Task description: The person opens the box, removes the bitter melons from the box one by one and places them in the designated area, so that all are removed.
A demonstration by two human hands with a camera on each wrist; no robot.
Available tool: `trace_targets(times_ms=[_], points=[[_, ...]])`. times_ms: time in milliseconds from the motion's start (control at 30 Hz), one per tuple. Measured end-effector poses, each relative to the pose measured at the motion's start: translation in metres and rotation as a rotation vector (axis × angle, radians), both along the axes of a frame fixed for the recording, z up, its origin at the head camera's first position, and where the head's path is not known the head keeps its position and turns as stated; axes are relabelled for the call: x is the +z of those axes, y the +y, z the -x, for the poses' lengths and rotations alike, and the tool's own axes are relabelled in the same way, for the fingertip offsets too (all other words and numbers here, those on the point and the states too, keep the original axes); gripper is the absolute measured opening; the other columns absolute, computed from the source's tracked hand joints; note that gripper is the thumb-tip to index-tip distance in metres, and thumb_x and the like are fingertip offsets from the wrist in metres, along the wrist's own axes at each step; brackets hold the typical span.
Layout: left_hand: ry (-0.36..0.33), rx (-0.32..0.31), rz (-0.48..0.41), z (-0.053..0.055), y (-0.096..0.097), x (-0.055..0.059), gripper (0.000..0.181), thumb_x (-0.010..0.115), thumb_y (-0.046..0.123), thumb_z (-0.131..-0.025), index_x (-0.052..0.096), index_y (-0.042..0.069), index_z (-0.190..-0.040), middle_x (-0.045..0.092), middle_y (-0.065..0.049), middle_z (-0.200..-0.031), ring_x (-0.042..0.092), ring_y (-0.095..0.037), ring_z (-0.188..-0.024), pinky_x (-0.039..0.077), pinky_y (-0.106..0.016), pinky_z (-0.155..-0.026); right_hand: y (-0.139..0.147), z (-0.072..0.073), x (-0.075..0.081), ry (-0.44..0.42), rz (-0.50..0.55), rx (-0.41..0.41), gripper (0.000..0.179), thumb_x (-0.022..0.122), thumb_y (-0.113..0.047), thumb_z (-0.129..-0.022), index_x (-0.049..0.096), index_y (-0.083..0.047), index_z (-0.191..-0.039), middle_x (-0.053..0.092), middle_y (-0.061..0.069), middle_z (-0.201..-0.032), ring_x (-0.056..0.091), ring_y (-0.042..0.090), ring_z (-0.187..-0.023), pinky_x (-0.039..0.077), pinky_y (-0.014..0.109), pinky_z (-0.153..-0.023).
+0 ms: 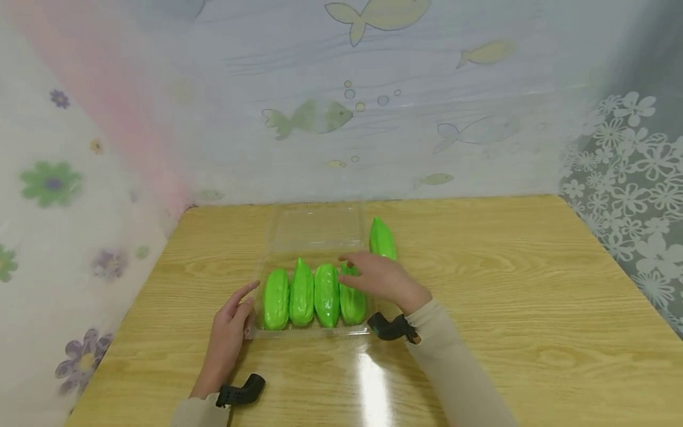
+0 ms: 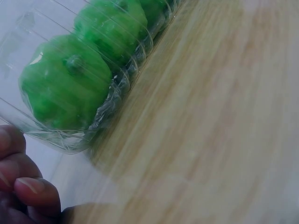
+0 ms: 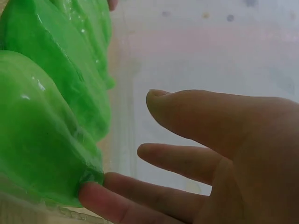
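Note:
In the head view, a clear plastic clamshell box [image 1: 315, 333] lies on the table with its lid [image 1: 320, 228] folded back. Several glossy green, ribbed gourd-like pieces [image 1: 276, 299] stand side by side in it. My left hand [image 1: 228, 332] rests at the box's left side, fingers along the wall; the left wrist view shows its loosely bent fingers [image 2: 37, 191] by a corner. Over the rightmost piece [image 1: 352, 305] is my right hand [image 1: 385, 277], thumb and fingers spread. A fingertip [image 3: 93, 196] meets that piece's tip in the right wrist view.
Another green piece [image 1: 381, 237] lies outside the box on its right, partly hidden behind the right hand. The wooden table [image 1: 507, 284] meets a fish-patterned curtain [image 1: 405, 142] at the back. Black straps with cameras [image 1: 392, 327] sit on both wrists.

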State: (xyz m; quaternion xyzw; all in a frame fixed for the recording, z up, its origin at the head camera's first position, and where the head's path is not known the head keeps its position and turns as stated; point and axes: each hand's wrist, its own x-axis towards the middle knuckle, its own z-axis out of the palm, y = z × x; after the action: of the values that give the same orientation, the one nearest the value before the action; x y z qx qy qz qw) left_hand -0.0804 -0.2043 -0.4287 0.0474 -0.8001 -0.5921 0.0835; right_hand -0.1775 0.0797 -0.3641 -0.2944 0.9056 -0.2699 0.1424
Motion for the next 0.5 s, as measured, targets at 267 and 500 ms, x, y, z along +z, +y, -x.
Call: trace_targets(times_ms=[267,500], points=[[-0.004,0.012,-0.019,-0.004,0.001,0.000,0.036,0.043,0.032,-0.095,0.049,0.019,-0.127,0.039,-0.003,-0.054,0.036,-0.013,-0.044,0.035,-0.031,-0.040,-0.009,-0.010,0.001,0.051,-0.109,-0.049,0.058,0.048,-0.044,-0.089,0.038,-0.009,-0.135,0.044,0.006,-0.132,0.042,0.023,-0.119,0.034,0.039,-0.095],[-0.002,0.003,-0.014,-0.007,0.003,-0.002,0.036,0.043,0.031,-0.095,0.048,0.018,-0.128,0.039,-0.002,-0.054,0.036,-0.013,-0.044,0.035,-0.031,-0.040,-0.012,-0.014,0.000,0.123,-0.190,-0.035,0.056,0.048,-0.044,-0.089,0.045,-0.006,-0.130,0.051,0.009,-0.125,0.049,0.026,-0.112,0.041,0.038,-0.089]])
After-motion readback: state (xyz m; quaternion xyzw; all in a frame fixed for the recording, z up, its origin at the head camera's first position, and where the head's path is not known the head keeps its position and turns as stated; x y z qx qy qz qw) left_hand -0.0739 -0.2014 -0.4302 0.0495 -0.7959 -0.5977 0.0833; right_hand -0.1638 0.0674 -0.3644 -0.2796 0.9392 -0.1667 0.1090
